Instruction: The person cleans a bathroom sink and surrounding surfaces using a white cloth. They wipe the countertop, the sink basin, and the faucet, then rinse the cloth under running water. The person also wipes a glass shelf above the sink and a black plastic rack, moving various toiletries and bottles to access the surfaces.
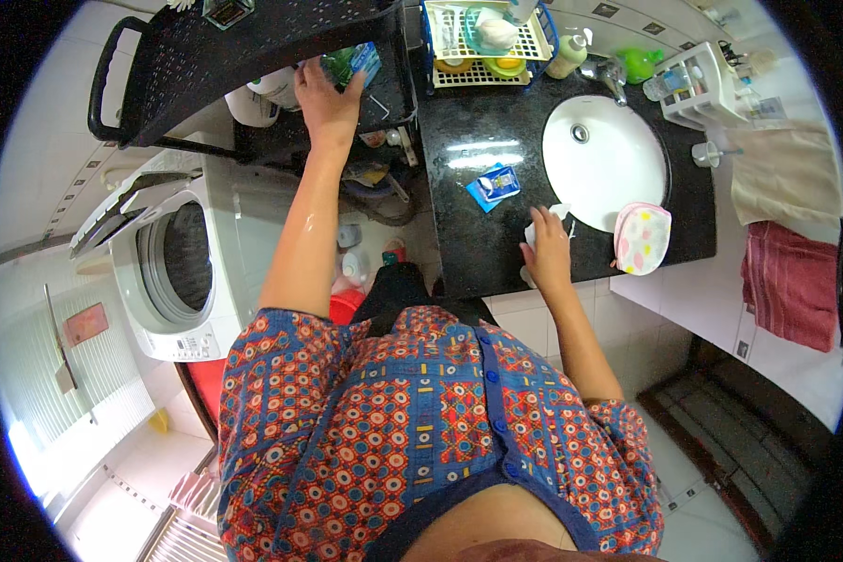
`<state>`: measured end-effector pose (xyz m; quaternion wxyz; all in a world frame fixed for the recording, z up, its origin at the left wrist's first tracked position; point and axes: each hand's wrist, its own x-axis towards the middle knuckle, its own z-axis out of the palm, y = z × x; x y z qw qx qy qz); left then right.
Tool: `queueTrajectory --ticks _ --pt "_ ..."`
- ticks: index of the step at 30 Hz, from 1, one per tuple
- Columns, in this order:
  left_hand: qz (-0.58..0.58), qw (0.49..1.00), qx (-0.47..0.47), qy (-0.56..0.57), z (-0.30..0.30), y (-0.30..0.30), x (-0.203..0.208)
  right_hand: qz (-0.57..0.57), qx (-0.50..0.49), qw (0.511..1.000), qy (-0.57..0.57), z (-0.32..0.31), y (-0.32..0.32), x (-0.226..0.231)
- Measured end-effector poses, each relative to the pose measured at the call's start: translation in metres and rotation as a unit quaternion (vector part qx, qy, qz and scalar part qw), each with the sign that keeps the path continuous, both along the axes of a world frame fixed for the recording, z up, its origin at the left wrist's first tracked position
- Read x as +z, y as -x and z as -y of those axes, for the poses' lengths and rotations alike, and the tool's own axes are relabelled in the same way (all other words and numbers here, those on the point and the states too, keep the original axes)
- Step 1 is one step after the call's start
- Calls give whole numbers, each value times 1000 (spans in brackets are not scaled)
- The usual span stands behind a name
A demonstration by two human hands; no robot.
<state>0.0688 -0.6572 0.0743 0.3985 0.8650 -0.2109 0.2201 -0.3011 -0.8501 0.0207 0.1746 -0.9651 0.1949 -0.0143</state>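
Note:
My left hand (328,101) reaches onto the lower shelf of a black cart, thumb apart from the fingers. It is beside a green-and-blue package (365,62) and over white containers (276,86); whether its fingertips touch them is unclear. On the black counter, my right hand (548,248) is bent over a crumpled white tissue or thin cloth (531,234), parts of which stick out around the fingers. Left of this hand, a small blue-and-white packet (499,183) lies on a lighter blue piece (479,195). A pink-and-white patterned cloth (643,239) rests at the sink's edge.
A white basin (595,159) with a metal tap (611,77) is set into the black counter (459,239). Behind stands a two-tier rack (485,42) beside a pump bottle (567,61). The cart's upper tray (215,70) overhangs the lower shelf. At left, a washing machine (173,272) has its lid up.

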Motion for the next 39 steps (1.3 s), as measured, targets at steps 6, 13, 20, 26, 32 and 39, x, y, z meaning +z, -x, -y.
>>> queueTrajectory --ticks 6,13,20,26,32,39 --pt "118 992 18 -52 32 -12 -1 -3 194 962 190 9 -80 -38" --pt "121 956 91 -251 25 -28 -2 -137 197 967 83 36 -133 -53" --pt "-42 971 72 -223 29 -16 26 -129 55 987 78 82 -185 -50" --pt "127 981 67 -134 12 -6 20 -157 102 979 76 86 -172 -65" --pt "-38 997 19 -67 -32 55 51 -119 58 991 16 84 -174 -64" --pt "-166 985 -8 -48 -90 151 67 -120 93 987 53 76 -172 -67"
